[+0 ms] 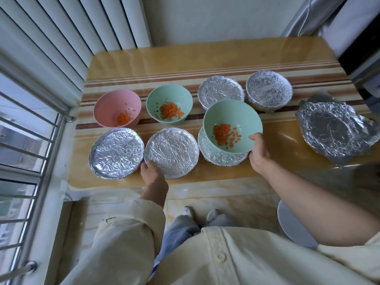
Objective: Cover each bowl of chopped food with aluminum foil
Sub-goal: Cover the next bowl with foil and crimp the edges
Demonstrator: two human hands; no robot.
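Eight bowls are out on the striped table [277,145]. Five are sealed in foil: the back-left covered bowl [221,92] and back-right covered bowl [269,90] behind, and the front-left covered bowl [117,152], middle covered bowl [171,151] and front-right covered bowl [216,158] in front. Three stand open with chopped orange food: a pink bowl [117,108], a green bowl [169,103], and a held green bowl [232,124] that the right hand [260,155] grips by its near rim, over the front-right covered bowl. The left hand [154,174] seems to curl round the middle covered bowl's near edge, its fingers hidden. One loose foil sheet [337,130] lies crumpled at the right
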